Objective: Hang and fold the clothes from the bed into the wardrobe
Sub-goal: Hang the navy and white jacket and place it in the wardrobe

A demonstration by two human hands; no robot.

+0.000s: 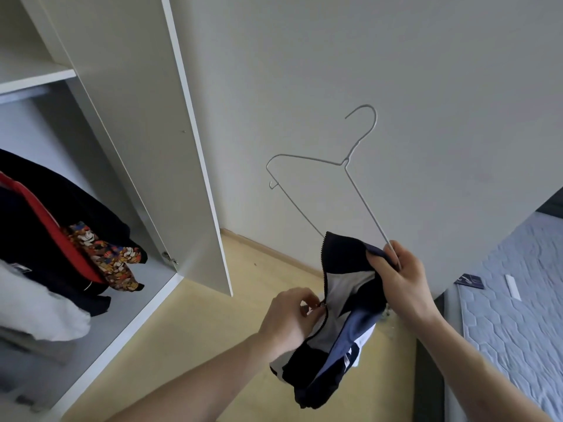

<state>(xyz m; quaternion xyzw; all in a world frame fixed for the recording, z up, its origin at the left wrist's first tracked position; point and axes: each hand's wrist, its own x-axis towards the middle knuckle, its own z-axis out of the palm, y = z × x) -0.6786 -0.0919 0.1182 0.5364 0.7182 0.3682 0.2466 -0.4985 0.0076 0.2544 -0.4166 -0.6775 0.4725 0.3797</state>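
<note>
A navy, blue and white zip jacket [341, 318] hangs bunched in front of me, above the wooden floor. My right hand [402, 275] grips its collar together with the lower end of a thin white wire hanger [350, 161], which points up against the wall. My left hand [292, 315] pinches the zipper pull on the jacket's front edge. The open wardrobe [128, 117] stands at the left, and the bed [518, 300] with its quilted mattress lies at the right.
Inside the wardrobe hang dark clothes [39, 223] with a red stripe and a patterned piece [112, 260]; a white garment [39, 309] is at the far left. The open wardrobe door [195, 178] juts out. A small dark card [469, 281] and a white strip [512, 286] lie on the mattress.
</note>
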